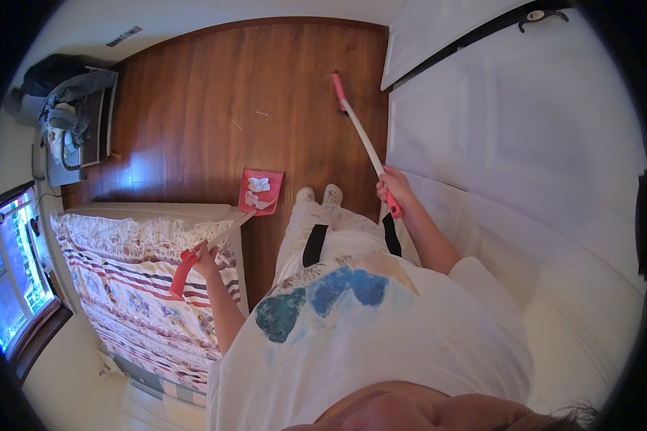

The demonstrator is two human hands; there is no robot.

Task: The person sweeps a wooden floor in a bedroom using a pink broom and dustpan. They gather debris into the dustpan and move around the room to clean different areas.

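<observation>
My right hand [396, 188] is closed around the handle of a broom [364, 134], near its pink grip. The broom's pink head [339, 91] is on the wooden floor ahead and to the right. In my left hand [206, 262] is the handle of a pink long-handled dustpan [279, 188], whose pan sits left of my feet, beside the bed's corner. Crumpled white paper pieces [259, 185] lie in the pan. Two thin pale sticks or scraps [262, 113] lie apart on the floor between the broom head and the dustpan's left side.
A bed with a patterned cover [156, 280] stands at the left. Beyond it, clothes [67, 124] are heaped on a piece of furniture by the wall. White panelled doors [507, 108] rise at the right. A window [16, 269] is at the far left.
</observation>
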